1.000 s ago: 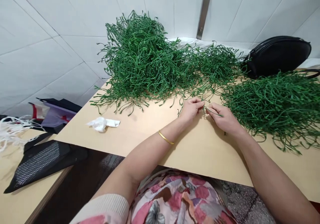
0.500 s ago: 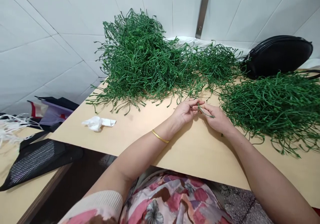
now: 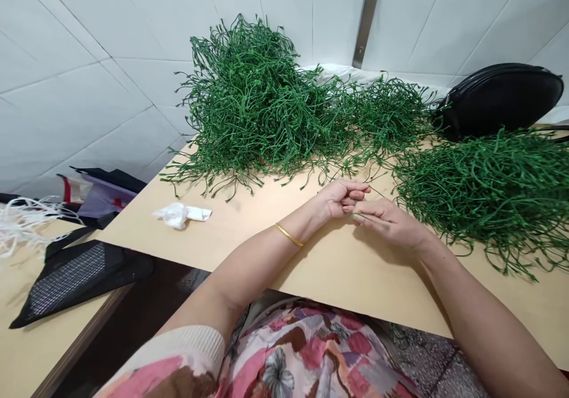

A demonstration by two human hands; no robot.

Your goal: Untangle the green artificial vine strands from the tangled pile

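Observation:
My left hand [image 3: 341,198], palm turned up, is closed with its fingertips pinching a thin dark green stem [image 3: 377,192]. Close beside it, my right hand [image 3: 386,221] is closed on a stem too, its fingers blurred and near my left fingertips. Behind the hands a tall heap of thin green plastic stems [image 3: 258,102] runs along the wall side of the table. Another pile of green stems [image 3: 489,185] lies to the right of my right hand.
A black bag [image 3: 502,102] stands at the back right. Crumpled white tissue [image 3: 175,214] lies on the light wooden table [image 3: 249,232]. At the far left are white cords [image 3: 26,220], a black mesh item [image 3: 71,282] and purple fabric [image 3: 104,193].
My right hand has moved slightly down and away from the left fingertips. The small green piece between the hands has shifted, and the whole view has moved slightly.

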